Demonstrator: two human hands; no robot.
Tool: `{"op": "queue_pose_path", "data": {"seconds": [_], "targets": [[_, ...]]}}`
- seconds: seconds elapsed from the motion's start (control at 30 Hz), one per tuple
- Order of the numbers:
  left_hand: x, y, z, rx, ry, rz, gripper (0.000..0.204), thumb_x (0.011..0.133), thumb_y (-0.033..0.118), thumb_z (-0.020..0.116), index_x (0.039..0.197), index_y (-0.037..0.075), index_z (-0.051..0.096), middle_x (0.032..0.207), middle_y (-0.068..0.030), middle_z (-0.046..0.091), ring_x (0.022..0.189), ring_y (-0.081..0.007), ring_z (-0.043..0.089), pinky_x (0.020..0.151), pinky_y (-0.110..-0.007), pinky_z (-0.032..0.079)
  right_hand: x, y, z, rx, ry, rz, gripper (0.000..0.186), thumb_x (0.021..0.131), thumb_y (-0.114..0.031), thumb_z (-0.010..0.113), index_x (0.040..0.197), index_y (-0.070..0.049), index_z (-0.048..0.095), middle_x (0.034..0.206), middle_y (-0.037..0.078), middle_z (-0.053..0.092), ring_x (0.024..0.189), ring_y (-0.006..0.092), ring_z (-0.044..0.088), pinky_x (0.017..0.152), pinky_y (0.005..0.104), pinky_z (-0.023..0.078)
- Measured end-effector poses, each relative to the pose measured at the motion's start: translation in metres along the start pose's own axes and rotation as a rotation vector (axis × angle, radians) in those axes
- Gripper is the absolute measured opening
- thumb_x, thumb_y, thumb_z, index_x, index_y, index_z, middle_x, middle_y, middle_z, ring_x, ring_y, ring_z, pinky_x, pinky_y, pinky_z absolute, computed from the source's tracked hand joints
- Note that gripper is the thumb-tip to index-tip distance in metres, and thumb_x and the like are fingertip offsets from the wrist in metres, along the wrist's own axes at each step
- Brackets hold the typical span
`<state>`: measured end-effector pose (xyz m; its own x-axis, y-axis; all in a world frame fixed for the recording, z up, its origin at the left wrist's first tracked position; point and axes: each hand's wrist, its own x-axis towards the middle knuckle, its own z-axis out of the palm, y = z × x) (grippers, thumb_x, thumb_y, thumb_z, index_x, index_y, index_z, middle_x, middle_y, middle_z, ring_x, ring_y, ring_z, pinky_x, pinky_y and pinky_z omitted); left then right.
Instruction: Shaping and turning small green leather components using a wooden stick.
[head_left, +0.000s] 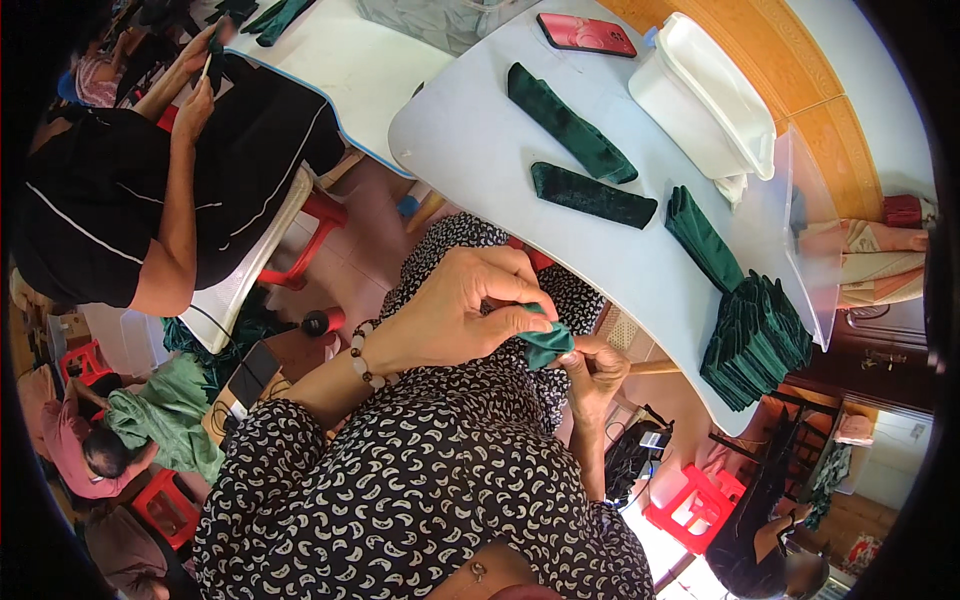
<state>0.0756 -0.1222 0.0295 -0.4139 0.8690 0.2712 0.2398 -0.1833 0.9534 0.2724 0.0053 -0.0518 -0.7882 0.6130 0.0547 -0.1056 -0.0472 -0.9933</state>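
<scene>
Over my lap, my left hand [470,305] pinches a small bunched piece of dark green fabric [546,346] between thumb and fingers. From the other side my right hand [594,372] grips the same piece, thumb and fingers closed on its end. Part of the piece is hidden inside both hands. On the pale table in front lie flat dark green velvet strips: a long strip [570,125], a shorter strip [594,195] and a folded strip [702,237]. Beside them, at the right end, sits a thick stack of green velvet pieces [757,342].
The pale table [450,130] curves around in front of me. On it stand a white plastic bin [697,95] and a red phone [586,34]. A co-worker in black [110,210] sits at left, handling green fabric. Red stools [697,508] stand on the floor.
</scene>
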Motion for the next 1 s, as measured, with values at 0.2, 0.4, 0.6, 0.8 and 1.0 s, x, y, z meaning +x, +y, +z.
{"op": "queue_pose_path", "data": {"seconds": [0.2,0.4,0.6,0.8,1.0], "targets": [[0.003,0.004,-0.002,-0.013,-0.027,-0.112,0.017,0.082,0.009,0.069,0.096,0.000,0.072,0.077,-0.0045,0.062,0.069,-0.0096,0.055,0.058,-0.025,0.042,-0.005,0.000,0.022,0.111,0.008,0.116,0.009,0.088,-0.006,0.066,0.090,0.002,0.063,0.071,0.005,0.064,0.059,0.0088,0.058,0.055,0.0211,0.047],[-0.006,-0.032,0.013,-0.660,-0.010,-0.115,0.043,0.096,0.031,0.056,0.118,-0.005,0.060,0.113,-0.0080,0.063,0.093,-0.0101,0.059,0.079,-0.026,0.049,0.005,-0.008,0.027,0.365,-0.131,0.380,0.024,0.092,-0.025,0.063,0.086,-0.002,0.061,0.066,0.002,0.059,0.047,0.0051,0.044,0.041,0.0168,0.028],[-0.020,-0.045,0.010,-0.865,0.012,-0.184,0.029,0.097,0.028,0.055,0.103,0.001,0.062,0.096,-0.0023,0.062,0.082,-0.0057,0.056,0.074,-0.021,0.048,-0.004,-0.002,0.020,0.419,-0.158,0.528,0.047,0.089,-0.038,0.066,0.103,0.006,0.059,0.068,0.004,0.058,0.044,0.0066,0.040,0.038,0.0199,0.027],[-0.024,-0.055,0.018,-0.756,0.309,-0.100,0.019,0.084,0.007,0.071,0.099,-0.001,0.061,0.095,0.0007,0.057,0.080,-0.0052,0.054,0.071,-0.019,0.046,-0.001,-0.003,0.030,0.218,-0.224,0.292,0.040,0.093,-0.031,0.061,0.107,0.006,0.059,0.074,0.002,0.059,0.060,0.0070,0.050,0.052,0.0189,0.035],[-0.024,-0.051,0.019,-0.734,0.511,-0.097,0.018,0.088,0.005,0.066,0.102,0.001,0.057,0.097,-0.0012,0.060,0.091,-0.0063,0.057,0.082,-0.023,0.049,0.008,-0.002,0.031,-0.056,-0.149,0.155,0.023,0.096,-0.016,0.057,0.104,0.005,0.061,0.084,0.002,0.061,0.066,0.0049,0.050,0.056,0.0185,0.037]]}}
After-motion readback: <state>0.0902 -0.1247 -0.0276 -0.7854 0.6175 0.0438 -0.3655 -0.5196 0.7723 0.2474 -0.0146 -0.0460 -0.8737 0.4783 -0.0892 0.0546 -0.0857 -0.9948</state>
